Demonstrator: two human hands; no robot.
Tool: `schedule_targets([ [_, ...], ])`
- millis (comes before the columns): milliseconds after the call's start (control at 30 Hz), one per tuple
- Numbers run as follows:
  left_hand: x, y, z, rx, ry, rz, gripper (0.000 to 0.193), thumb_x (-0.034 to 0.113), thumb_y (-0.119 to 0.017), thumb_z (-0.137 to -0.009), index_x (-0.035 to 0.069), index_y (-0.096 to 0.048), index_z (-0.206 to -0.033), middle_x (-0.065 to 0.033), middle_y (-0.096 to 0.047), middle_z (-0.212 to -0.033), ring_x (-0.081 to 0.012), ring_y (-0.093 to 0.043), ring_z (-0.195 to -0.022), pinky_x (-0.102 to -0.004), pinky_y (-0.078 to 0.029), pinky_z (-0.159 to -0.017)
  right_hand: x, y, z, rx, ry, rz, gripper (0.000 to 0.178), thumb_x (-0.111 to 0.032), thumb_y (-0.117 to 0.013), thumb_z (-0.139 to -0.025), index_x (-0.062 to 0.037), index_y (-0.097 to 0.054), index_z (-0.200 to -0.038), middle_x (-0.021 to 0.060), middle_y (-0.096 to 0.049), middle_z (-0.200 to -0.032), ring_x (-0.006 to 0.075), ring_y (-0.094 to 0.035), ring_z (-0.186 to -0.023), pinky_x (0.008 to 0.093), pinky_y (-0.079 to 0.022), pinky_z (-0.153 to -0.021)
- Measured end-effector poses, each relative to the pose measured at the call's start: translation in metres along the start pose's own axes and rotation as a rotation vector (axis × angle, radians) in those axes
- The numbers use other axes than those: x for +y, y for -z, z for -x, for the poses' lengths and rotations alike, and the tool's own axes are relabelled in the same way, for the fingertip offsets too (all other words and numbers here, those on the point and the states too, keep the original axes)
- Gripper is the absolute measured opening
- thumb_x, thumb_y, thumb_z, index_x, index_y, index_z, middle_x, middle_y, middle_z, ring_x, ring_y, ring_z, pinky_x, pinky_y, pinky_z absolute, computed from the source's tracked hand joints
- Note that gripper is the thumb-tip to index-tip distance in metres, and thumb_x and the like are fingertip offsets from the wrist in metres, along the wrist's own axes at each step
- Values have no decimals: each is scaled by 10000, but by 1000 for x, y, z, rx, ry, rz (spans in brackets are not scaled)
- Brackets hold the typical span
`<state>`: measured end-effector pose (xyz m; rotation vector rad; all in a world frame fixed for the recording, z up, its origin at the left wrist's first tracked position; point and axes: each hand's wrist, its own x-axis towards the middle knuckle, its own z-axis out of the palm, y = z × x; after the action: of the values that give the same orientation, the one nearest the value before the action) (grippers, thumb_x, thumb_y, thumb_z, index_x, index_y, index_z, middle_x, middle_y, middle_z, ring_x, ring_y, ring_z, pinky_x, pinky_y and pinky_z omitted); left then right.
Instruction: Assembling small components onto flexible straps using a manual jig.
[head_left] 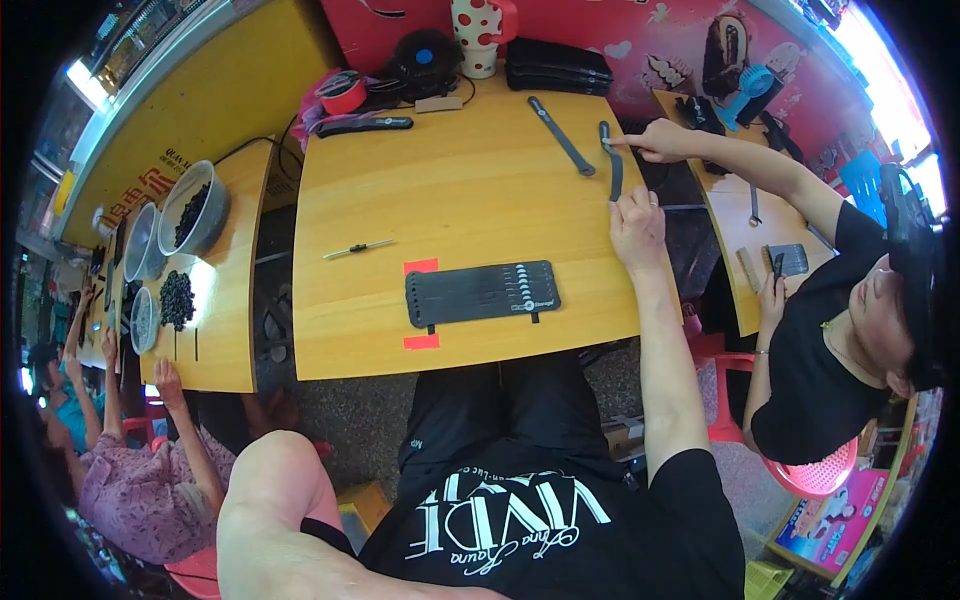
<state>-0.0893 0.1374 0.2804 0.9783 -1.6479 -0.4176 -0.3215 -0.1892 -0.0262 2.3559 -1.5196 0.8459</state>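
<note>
My right hand (638,228) reaches to the right edge of the wooden table, fingers closed on the near end of a dark grey strap (615,172). A co-worker's hand (668,141) touches the strap's far end with a fingertip. Left of it lies a second grey strap (562,137), slanted. In front of me rests a flat black panel (470,294) with a row of white marks, between two pieces of red tape (421,342). A thin pen-like tool (358,250) lies beyond the panel's left end. My left arm (275,500) bends at the lower left; its hand is out of view.
Along the table's back are a black strap (365,125), a red tape roll (342,92), a black fan (425,57), a spotted cup (478,35) and stacked black pouches (558,66). The co-worker sits close on the right. Tubs of black parts (195,212) stand on the left table.
</note>
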Motion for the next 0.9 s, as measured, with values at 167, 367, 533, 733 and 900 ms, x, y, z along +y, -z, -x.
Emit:
schedule_targets([
  [167, -51, 4, -58, -566, -425, 212, 214, -3, -699, -767, -19, -703, -980, -106, -758, -972, -174, -725, -897, -221, -542, -627, -1, 25, 30, -63, 15, 77, 101, -136, -703, -814, -43, -676, -843, 96, -569, -924, 295, -575, -956, 433, -457, -743],
  [367, -35, -5, -64, -547, -310, 181, 230, 9, -727, -714, -28, -708, -941, -108, -761, -903, -131, -703, -784, -205, -486, -562, -28, 39, 34, -73, -7, 36, 99, -122, -694, -819, -37, -672, -865, 94, -561, -940, 297, -566, -956, 430, -450, -750],
  [533, -25, -20, -38, -144, -205, 48, 153, 69, -729, -790, 68, -740, -942, -39, -765, -881, -103, -680, -691, -207, -371, -532, -23, 39, 37, -44, -26, 26, 101, -108, -692, -818, -27, -665, -872, 101, -553, -937, 305, -558, -948, 431, -448, -756],
  [733, -19, -18, -29, -125, -112, 122, 130, 82, -748, -777, 96, -734, -905, -21, -769, -855, -57, -679, -694, -211, -363, -535, -24, 38, 38, -20, -13, -22, 89, -94, -686, -822, -27, -665, -876, 100, -553, -939, 303, -557, -950, 433, -446, -759],
  [900, -21, -10, -52, -434, -130, 53, 148, 80, -742, -762, 97, -735, -909, -34, -770, -871, -65, -682, -697, -181, -413, -552, -20, 39, 39, -40, -13, -4, 92, -92, -684, -825, -29, -666, -891, 97, -553, -938, 299, -557, -946, 429, -445, -747],
])
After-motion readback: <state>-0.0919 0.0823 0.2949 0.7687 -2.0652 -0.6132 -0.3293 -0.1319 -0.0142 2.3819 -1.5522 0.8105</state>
